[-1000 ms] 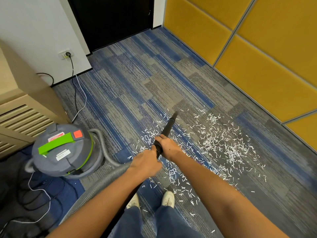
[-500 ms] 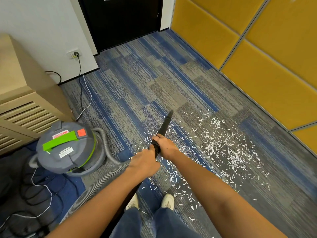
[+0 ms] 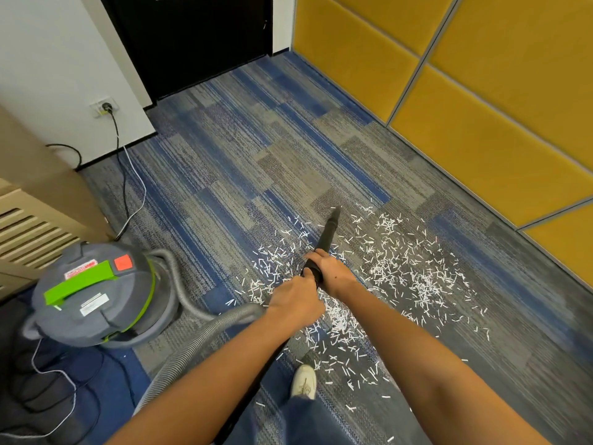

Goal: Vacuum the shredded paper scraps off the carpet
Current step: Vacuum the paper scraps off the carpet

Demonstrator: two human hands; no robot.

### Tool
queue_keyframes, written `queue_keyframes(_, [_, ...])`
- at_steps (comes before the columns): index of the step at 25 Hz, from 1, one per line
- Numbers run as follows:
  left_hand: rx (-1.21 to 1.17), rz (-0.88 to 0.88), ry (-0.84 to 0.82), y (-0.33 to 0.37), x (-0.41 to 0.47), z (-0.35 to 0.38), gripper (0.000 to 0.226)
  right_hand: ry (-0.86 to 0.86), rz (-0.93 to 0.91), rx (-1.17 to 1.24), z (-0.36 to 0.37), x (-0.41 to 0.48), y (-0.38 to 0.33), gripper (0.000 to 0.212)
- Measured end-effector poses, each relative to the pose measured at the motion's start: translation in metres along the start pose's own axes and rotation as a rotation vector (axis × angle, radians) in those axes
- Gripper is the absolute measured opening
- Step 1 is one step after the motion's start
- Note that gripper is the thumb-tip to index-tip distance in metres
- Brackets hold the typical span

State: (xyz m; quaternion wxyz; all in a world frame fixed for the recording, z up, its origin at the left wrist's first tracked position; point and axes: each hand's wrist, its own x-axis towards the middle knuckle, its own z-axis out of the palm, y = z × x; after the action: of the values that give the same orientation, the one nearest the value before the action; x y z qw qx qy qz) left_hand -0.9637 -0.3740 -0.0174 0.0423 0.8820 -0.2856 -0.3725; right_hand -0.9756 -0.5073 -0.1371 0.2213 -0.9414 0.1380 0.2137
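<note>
Both hands, left hand [image 3: 296, 300] and right hand [image 3: 333, 271], grip the black tube [image 3: 328, 234] to steer its tip over the paper scraps [image 3: 410, 271] on the carpet [image 3: 256, 155].

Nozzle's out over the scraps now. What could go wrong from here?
1. The shoe stands among scraps; a step could grind them into the carpet.
2. Reaching further could let the hose drag the vacuum and strain its plugged-in cord.
3. The narrow nozzle may miss the wide scatter.
</note>
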Motion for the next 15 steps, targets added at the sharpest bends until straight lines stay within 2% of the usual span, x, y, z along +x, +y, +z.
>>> queue_keyframes(7, [0.011, 0.036, -0.024, 0.030, 0.012, 0.003, 0.066, 0.022, 0.050, 0.021, -0.009, -0.011, 0.030, 0.053])
queue_keyframes(15, [0.070, 0.110, -0.056, 0.062, 0.005, 0.017, 0.059, 0.049, 0.109, 0.042, -0.006, -0.045, 0.062, 0.049])
